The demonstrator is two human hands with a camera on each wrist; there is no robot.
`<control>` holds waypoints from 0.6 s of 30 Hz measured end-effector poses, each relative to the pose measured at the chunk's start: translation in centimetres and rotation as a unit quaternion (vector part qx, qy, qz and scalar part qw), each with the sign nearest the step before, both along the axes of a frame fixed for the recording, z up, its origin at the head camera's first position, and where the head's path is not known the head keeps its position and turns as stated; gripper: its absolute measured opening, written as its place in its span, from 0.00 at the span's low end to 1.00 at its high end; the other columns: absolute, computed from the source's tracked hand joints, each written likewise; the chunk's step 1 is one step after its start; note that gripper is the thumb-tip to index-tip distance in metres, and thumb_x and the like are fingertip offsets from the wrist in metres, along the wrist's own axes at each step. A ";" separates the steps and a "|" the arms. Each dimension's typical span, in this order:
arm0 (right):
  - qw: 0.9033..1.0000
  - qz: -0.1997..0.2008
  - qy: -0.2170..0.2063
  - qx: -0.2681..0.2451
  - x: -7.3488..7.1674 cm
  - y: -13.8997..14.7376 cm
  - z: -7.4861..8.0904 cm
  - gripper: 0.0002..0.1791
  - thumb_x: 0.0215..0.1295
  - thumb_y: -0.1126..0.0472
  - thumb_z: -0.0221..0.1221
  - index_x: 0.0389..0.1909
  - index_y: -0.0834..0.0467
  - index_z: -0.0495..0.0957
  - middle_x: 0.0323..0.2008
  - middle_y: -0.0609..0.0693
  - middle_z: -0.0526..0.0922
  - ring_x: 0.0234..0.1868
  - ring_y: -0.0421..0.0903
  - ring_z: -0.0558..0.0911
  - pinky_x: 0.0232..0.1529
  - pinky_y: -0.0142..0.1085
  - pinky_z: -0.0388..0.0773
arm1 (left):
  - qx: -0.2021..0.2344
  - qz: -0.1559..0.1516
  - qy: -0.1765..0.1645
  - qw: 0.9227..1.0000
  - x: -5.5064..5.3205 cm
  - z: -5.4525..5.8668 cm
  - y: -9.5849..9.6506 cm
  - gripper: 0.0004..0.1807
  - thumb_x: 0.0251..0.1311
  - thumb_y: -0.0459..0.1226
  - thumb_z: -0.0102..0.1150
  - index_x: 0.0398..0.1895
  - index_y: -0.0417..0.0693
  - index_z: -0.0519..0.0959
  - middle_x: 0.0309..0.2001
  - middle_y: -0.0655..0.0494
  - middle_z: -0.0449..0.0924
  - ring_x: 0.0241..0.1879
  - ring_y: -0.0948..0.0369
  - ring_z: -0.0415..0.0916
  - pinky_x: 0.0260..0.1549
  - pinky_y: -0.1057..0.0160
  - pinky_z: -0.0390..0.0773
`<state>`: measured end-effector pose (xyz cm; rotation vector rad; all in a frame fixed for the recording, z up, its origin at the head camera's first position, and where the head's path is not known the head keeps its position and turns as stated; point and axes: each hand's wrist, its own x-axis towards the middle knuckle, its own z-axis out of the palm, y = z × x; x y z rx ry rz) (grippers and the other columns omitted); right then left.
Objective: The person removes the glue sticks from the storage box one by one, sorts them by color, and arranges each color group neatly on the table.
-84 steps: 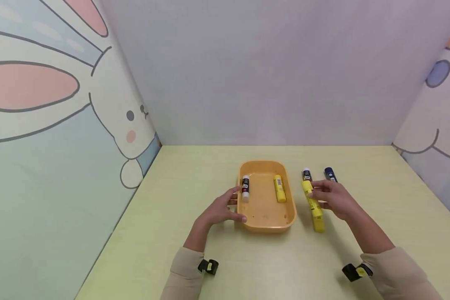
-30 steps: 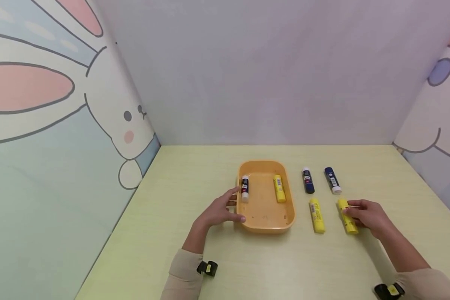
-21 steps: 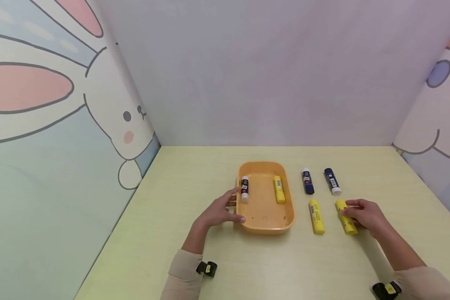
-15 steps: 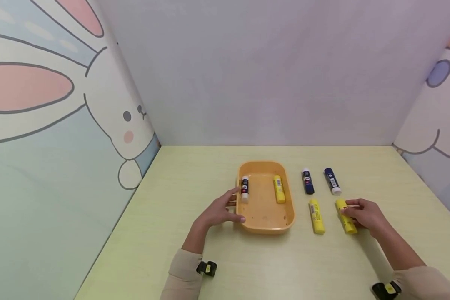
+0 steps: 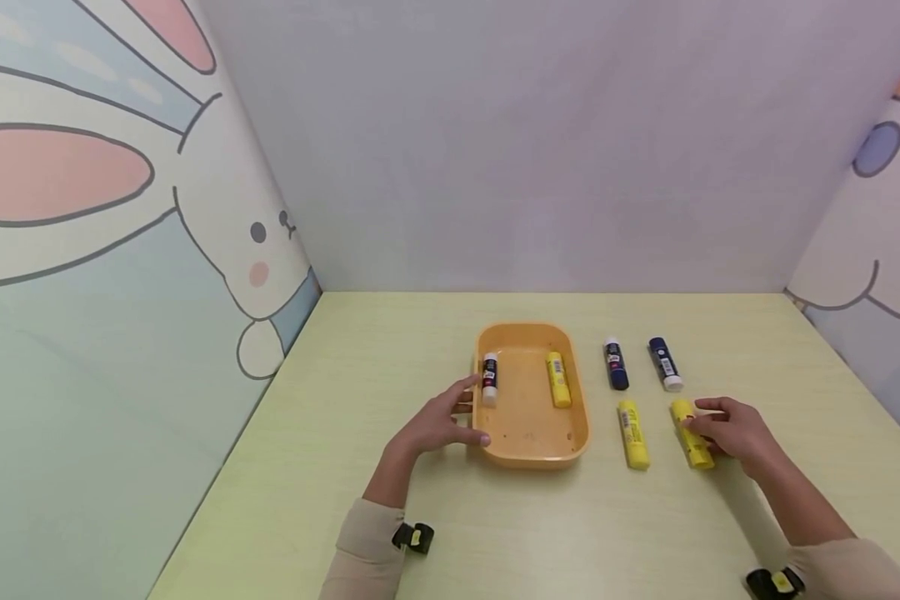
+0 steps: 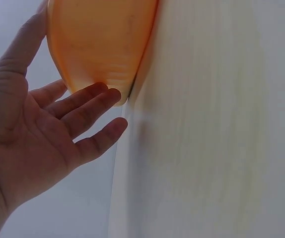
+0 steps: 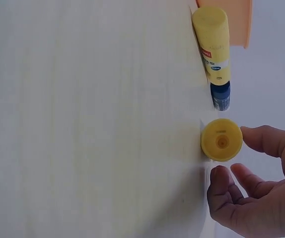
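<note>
My left hand (image 5: pixel 437 422) rests at the left side of an orange tray (image 5: pixel 531 459), its thumb at the near-left rim and its fingers against the outer wall; the left wrist view shows those fingers loosely extended. Inside the tray lie a dark-and-white glue stick (image 5: pixel 490 379) and a yellow glue stick (image 5: pixel 558 379). Thumb and fingers of my right hand (image 5: pixel 735 431) pinch another yellow glue stick (image 5: pixel 692 433), which lies on the table; its round end faces the camera in the right wrist view. To its left lies a third yellow glue stick (image 5: pixel 633 434).
Farther back on the table (image 5: pixel 390 358) lie a dark blue glue stick with a white top (image 5: pixel 616 364) and another with a white lower end (image 5: pixel 666 363). A plain wall stands behind, and panels with cartoon drawings (image 5: pixel 217 208) flank the table.
Since the earliest frame, my right hand has carried the yellow glue stick rightward and set it down beside the other yellow one. Over the last second both hands have hardly moved.
</note>
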<state>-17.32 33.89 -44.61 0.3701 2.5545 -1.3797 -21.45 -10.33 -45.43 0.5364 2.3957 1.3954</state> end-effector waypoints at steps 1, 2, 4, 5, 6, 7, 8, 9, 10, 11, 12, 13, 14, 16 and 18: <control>1.000 0.001 0.002 0.000 0.1 0.1 0.1 0.41 0.62 0.51 0.60 0.62 0.75 0.53 0.49 0.71 0.69 0.33 0.46 0.74 0.30 0.35 0.77 | 0.000 -0.001 0.000 1.000 0.0 0.0 0.0 0.51 0.43 0.44 0.74 0.71 0.62 0.55 0.62 0.54 0.66 0.59 0.55 0.65 0.55 0.51 0.67; 1.000 0.003 0.004 0.000 0.2 0.2 0.2 0.41 0.62 0.52 0.59 0.63 0.75 0.53 0.48 0.70 0.70 0.34 0.45 0.75 0.30 0.35 0.77 | -0.001 -0.002 0.000 1.000 0.0 -0.1 0.0 0.51 0.43 0.44 0.74 0.71 0.62 0.55 0.62 0.54 0.65 0.59 0.55 0.65 0.55 0.52 0.67; 1.000 0.006 0.009 0.001 0.3 0.3 0.5 0.39 0.63 0.52 0.58 0.63 0.75 0.53 0.47 0.67 0.73 0.34 0.44 0.76 0.31 0.35 0.78 | 0.002 -0.002 -0.002 1.000 0.1 0.0 0.1 0.51 0.43 0.44 0.74 0.71 0.62 0.55 0.62 0.55 0.66 0.59 0.55 0.65 0.55 0.51 0.67; 1.000 0.008 0.011 0.001 0.3 0.4 0.6 0.39 0.64 0.53 0.57 0.63 0.75 0.53 0.46 0.65 0.73 0.35 0.44 0.76 0.32 0.35 0.78 | 0.002 -0.001 -0.003 1.000 0.1 0.0 0.1 0.51 0.43 0.44 0.74 0.71 0.61 0.55 0.62 0.55 0.66 0.59 0.55 0.65 0.55 0.51 0.68; 1.000 0.011 0.013 0.001 0.4 0.4 0.8 0.38 0.65 0.53 0.57 0.63 0.75 0.53 0.46 0.65 0.74 0.35 0.44 0.76 0.33 0.36 0.79 | 0.001 -0.001 -0.005 1.000 0.2 0.1 0.1 0.51 0.43 0.44 0.74 0.71 0.61 0.55 0.62 0.55 0.66 0.59 0.55 0.65 0.55 0.52 0.68; 1.000 0.013 0.016 0.002 0.4 0.4 1.0 0.38 0.65 0.53 0.56 0.63 0.75 0.53 0.46 0.65 0.74 0.36 0.44 0.77 0.34 0.36 0.79 | 0.001 0.001 -0.005 1.000 0.2 0.2 0.1 0.51 0.43 0.44 0.74 0.71 0.61 0.55 0.62 0.55 0.66 0.59 0.55 0.65 0.55 0.51 0.68; 1.000 0.016 0.019 0.002 0.4 0.4 1.2 0.37 0.66 0.54 0.55 0.63 0.75 0.53 0.46 0.65 0.74 0.37 0.44 0.77 0.34 0.36 0.79 | 0.002 0.001 -0.005 1.000 0.2 0.2 0.1 0.51 0.43 0.44 0.74 0.71 0.60 0.55 0.62 0.55 0.66 0.59 0.55 0.65 0.55 0.51 0.67; 1.000 0.019 0.022 0.001 0.4 0.3 1.4 0.37 0.66 0.54 0.55 0.63 0.75 0.53 0.46 0.65 0.74 0.38 0.45 0.77 0.35 0.37 0.79 | 0.002 0.002 -0.005 1.000 0.3 0.3 0.1 0.51 0.44 0.44 0.74 0.71 0.59 0.55 0.62 0.54 0.66 0.59 0.55 0.65 0.55 0.51 0.67; 0.999 0.022 0.025 0.001 0.3 0.3 1.6 0.37 0.66 0.54 0.55 0.63 0.75 0.53 0.47 0.66 0.74 0.39 0.45 0.77 0.36 0.37 0.79 | 0.000 0.002 -0.003 1.000 0.3 0.4 0.1 0.51 0.44 0.44 0.74 0.71 0.59 0.55 0.62 0.55 0.66 0.59 0.55 0.65 0.55 0.51 0.67; 0.999 0.023 0.028 0.001 0.3 0.2 1.7 0.37 0.66 0.54 0.55 0.63 0.75 0.53 0.48 0.66 0.73 0.39 0.46 0.78 0.36 0.37 0.79 | 0.000 0.001 -0.003 1.000 0.3 0.4 0.1 0.51 0.44 0.43 0.73 0.71 0.59 0.55 0.62 0.54 0.65 0.59 0.55 0.65 0.55 0.51 0.67; 0.999 0.025 0.032 0.001 0.2 0.2 1.9 0.37 0.66 0.53 0.55 0.64 0.75 0.53 0.48 0.66 0.73 0.40 0.46 0.78 0.36 0.37 0.79 | 0.000 0.001 -0.003 1.000 0.3 0.5 0.1 0.51 0.44 0.43 0.73 0.71 0.58 0.55 0.62 0.54 0.65 0.59 0.55 0.65 0.55 0.51 0.67; 0.999 0.028 0.036 0.001 0.1 0.1 2.0 0.38 0.66 0.53 0.55 0.64 0.75 0.53 0.49 0.66 0.73 0.40 0.46 0.78 0.36 0.36 0.79 | 0.001 0.001 -0.003 1.000 0.3 0.5 0.1 0.51 0.44 0.43 0.73 0.71 0.58 0.55 0.63 0.54 0.65 0.59 0.55 0.65 0.55 0.50 0.67; 0.999 0.030 0.040 0.000 0.1 0.0 2.2 0.38 0.66 0.52 0.56 0.64 0.75 0.53 0.49 0.66 0.72 0.41 0.47 0.78 0.36 0.36 0.79 | 0.002 0.000 -0.003 1.000 0.3 0.5 0.1 0.50 0.44 0.43 0.73 0.71 0.58 0.55 0.63 0.54 0.65 0.59 0.54 0.65 0.56 0.50 0.67; 0.998 0.036 0.048 0.000 -0.1 -0.4 2.5 0.39 0.65 0.51 0.56 0.64 0.74 0.54 0.49 0.66 0.72 0.41 0.48 0.78 0.36 0.35 0.79 | 0.002 0.000 -0.004 1.000 0.3 0.5 0.0 0.50 0.44 0.43 0.73 0.71 0.59 0.55 0.62 0.54 0.65 0.59 0.55 0.65 0.56 0.50 0.67; 0.997 0.045 0.057 -0.004 -0.2 -0.8 2.8 0.38 0.65 0.51 0.56 0.64 0.74 0.54 0.49 0.66 0.72 0.42 0.50 0.78 0.37 0.35 0.79 | 0.001 0.001 -0.004 1.000 0.3 0.5 0.0 0.50 0.44 0.43 0.73 0.71 0.59 0.55 0.62 0.54 0.66 0.59 0.55 0.65 0.55 0.50 0.67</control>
